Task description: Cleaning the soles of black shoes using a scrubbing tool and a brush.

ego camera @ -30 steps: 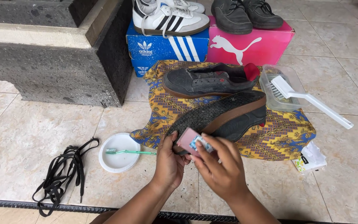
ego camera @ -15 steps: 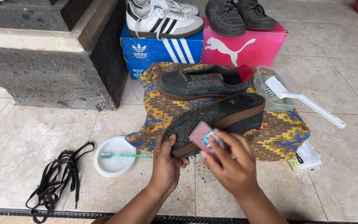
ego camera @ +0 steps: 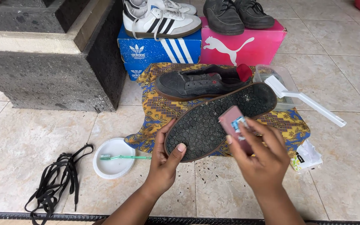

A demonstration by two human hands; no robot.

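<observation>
Gripping a small pink block [ego camera: 235, 125] in its fingers, the right hand [ego camera: 259, 156] presses it against the upturned sole of a dark shoe [ego camera: 217, 118]; the left hand [ego camera: 165, 156] clasps the shoe's near-left end, thumb on the rubber. That sole is black, studded with a hexagon tread and edged in brown; its long axis runs from near left to far right, over a patterned yellow-and-blue cloth [ego camera: 163, 110] on the tiled floor [ego camera: 38, 137]. Beyond lies its dark suede mate [ego camera: 196, 83], on its side. Left sit a round white dish [ego camera: 113, 160] bearing a green toothbrush [ego camera: 123, 157], and tangled black laces [ego camera: 53, 181]
</observation>
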